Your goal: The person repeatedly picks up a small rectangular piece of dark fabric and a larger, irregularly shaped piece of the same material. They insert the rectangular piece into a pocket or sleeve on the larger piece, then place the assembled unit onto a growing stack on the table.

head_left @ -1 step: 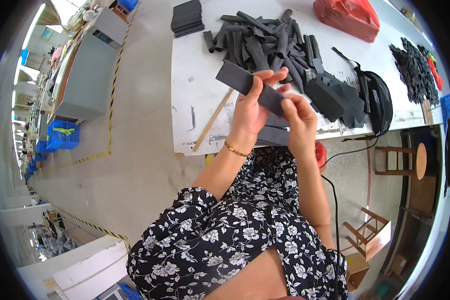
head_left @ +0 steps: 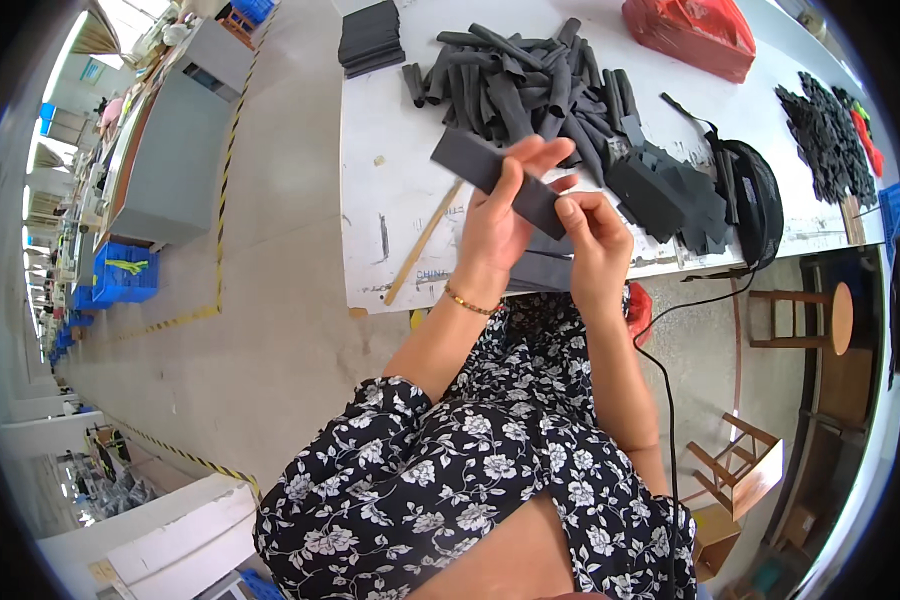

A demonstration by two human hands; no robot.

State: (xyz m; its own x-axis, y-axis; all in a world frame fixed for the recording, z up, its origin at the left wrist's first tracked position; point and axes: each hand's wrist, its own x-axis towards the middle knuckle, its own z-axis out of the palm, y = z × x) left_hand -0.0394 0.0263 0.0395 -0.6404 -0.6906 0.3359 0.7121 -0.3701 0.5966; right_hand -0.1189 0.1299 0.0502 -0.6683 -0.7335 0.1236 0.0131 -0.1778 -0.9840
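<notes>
A flat dark grey strip slants across in front of me above the table, its far-left end raised. My left hand grips its middle, thumb on top and the other fingers partly stretched out behind it. At the strip's near-right end, my right hand pinches the edge between thumb and forefinger. Beneath my hands, more dark flat pieces lie at the table's front edge, partly hidden. Just beyond is a heap of rolled dark tubes.
On the white table are a wooden stick, a stack of dark sheets, loose flat dark pieces, a black mesh bag, a red plastic bag and a dark pile. A black cable hangs at right near wooden stools.
The strip's right end has dipped slightly, with my right fingertips shifting a little left on it. Both hands keep their hold.
</notes>
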